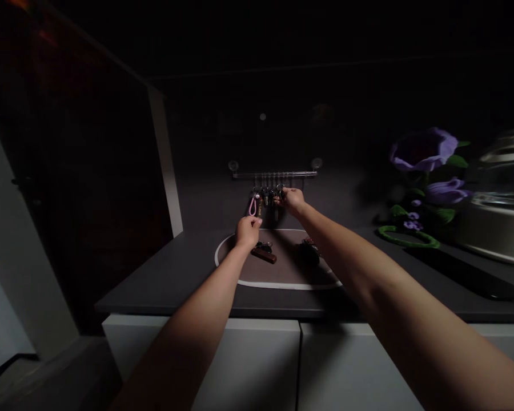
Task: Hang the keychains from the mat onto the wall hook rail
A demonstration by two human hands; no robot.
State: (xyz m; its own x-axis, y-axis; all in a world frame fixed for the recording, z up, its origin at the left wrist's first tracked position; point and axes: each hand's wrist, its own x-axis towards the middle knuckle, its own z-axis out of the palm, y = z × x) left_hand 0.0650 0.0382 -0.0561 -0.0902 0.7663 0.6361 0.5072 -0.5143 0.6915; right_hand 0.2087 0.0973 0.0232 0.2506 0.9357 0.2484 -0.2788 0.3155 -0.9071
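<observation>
A hook rail [274, 174] is fixed to the dark back wall, and several keys and key fobs hang from it, among them a pink loop strap [253, 205]. My right hand [292, 200] is raised to the hanging keys [270, 196] with its fingers pinched on one of them. My left hand [248, 230] hovers lower, fingers curled, just below the pink strap and above an oval mat [278, 282]. On the mat lie a brown key fob [264, 253] and a dark bunch of keys [309, 246].
The mat lies on a dark countertop [171, 279] over white cabinet doors [257, 359]. Purple artificial flowers [426, 171] with a green stem loop stand at the right, beside a shiny metal pot [499, 200]. A white vertical panel [166, 165] rises at the left.
</observation>
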